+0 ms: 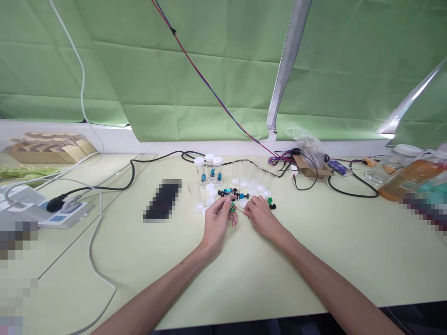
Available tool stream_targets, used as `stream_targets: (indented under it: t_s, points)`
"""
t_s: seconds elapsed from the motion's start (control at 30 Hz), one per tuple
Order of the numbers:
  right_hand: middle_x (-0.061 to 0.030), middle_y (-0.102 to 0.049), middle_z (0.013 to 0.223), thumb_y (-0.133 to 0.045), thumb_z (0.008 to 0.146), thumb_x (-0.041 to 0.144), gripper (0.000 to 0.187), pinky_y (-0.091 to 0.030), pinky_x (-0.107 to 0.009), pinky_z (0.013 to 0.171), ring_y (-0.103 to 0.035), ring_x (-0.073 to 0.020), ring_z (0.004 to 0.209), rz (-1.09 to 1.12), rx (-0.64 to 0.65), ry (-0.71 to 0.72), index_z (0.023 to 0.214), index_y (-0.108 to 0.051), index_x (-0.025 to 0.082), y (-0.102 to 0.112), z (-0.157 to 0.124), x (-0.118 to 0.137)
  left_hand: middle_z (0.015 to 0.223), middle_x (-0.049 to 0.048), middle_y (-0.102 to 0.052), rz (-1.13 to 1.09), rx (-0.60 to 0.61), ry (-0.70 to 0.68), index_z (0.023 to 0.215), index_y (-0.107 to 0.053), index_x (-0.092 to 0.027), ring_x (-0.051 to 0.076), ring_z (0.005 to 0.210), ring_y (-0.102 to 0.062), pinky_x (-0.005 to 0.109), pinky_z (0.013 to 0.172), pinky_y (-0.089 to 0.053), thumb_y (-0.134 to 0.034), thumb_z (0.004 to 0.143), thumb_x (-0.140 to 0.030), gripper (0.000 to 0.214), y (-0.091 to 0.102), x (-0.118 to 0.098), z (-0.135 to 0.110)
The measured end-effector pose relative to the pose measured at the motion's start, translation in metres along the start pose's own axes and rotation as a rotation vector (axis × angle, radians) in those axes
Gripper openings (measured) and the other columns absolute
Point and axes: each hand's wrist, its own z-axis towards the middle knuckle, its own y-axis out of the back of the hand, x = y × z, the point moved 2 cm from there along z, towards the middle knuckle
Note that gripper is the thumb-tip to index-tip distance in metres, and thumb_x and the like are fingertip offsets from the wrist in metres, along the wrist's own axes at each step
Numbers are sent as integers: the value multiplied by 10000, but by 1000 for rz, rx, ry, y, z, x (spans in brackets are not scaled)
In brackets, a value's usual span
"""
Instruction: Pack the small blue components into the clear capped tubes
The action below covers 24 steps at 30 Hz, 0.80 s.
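My left hand (218,218) is pinched around a small shiny green piece (232,209) with a thin metal pin. Close beside it, my right hand (263,216) has its fingers curled down at the table; what they grip, if anything, is too small to make out. Just beyond both hands lies a pile of small blue and black pieces (241,196). A few green and black ones (270,201) lie past the right hand. Behind stand three clear tubes with white caps (218,173), blue pieces inside. Uncapped clear tubes (256,177) stand to their right, and several loose white caps (211,192) lie left of the pile.
A blurred black phone-like slab (162,201) lies to the left. Farther left are a power strip (66,214) and cables. At the back right sit a small cardboard box (310,167) with a plastic bag and an orange-filled bottle (401,179).
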Motion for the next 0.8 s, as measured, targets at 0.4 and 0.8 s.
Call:
stream_targets:
  t_s: [0.4, 0.8]
  points:
    - [-71, -525, 927, -468, 952, 148, 123, -408, -343, 780, -471, -227, 882, 66, -44, -11, 857, -531, 192, 4, -2, 2, 730, 15, -557, -36, -1, 3, 846, -652, -145, 78, 455, -506, 214, 397, -393, -649, 811, -490, 346, -3, -4, 0]
    - [-36, -579, 834, -372, 987, 229, 165, -425, -305, 716, -536, -189, 779, 477, -239, -74, 872, -487, 210, 13, 2, 4, 756, 5, -560, -50, 11, 24, 808, -634, -156, 70, 465, -504, 215, 412, -395, -653, 810, -483, 328, -3, -2, 0]
